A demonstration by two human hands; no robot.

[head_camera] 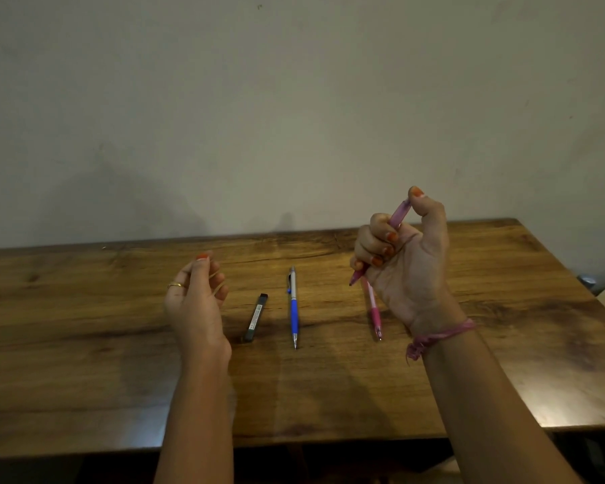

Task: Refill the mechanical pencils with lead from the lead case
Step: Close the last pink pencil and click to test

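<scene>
From the head camera, a brown wooden worktop (84, 344) runs across the picture, with its far edge right up against a plain pale wall (294, 99) and its near edge close to the person. The right hand (404, 260) is held up above the worktop on the right side. Its fingers are curled round a purple mechanical pencil (397, 214), and the thumb presses on the top end, while the tip sticks out below the fingers and points down to the left. The left hand (196, 295) is raised above the worktop too, on the left. Its fingers are loosely bent with the thumb and fingertips close together, and I cannot tell if it holds anything tiny. Between the two hands, three things lie flat on the wood. The dark lead case (256, 317) is nearest the left hand. The blue and silver mechanical pencil (293, 309) lies just beside it. The pink mechanical pencil (373, 312) lies further right, partly under the right hand. There is lots of bare wood in front of them and on the far left. At the far right edge, a small grey thing (589, 281) is too dim to name.
</scene>
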